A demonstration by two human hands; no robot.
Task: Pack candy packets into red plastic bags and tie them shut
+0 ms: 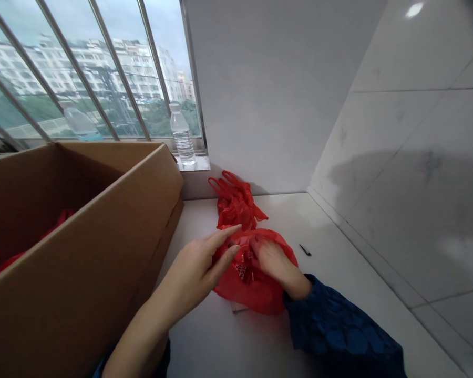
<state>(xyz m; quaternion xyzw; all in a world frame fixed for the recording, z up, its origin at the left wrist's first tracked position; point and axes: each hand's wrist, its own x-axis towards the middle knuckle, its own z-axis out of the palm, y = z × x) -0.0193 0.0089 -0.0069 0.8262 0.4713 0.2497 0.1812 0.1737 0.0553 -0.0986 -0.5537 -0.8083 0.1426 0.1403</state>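
Note:
A red plastic bag [247, 286] lies on the white counter [331, 273] in front of me, with red printed items inside it. My left hand [199, 265] rests on the bag's left edge, fingers stretched out toward its mouth. My right hand [274, 262] is partly inside the bag's opening, fingers curled down into the plastic; whether they hold anything is hidden. A second crumpled red bag [236, 202] lies just behind, against the wall.
A large open cardboard box [102, 236] stands at the left with red bags [8, 257] inside. A clear water bottle [182, 135] stands on the window sill. A small dark object [305, 250] lies on the counter to the right. Tiled walls close the back and right.

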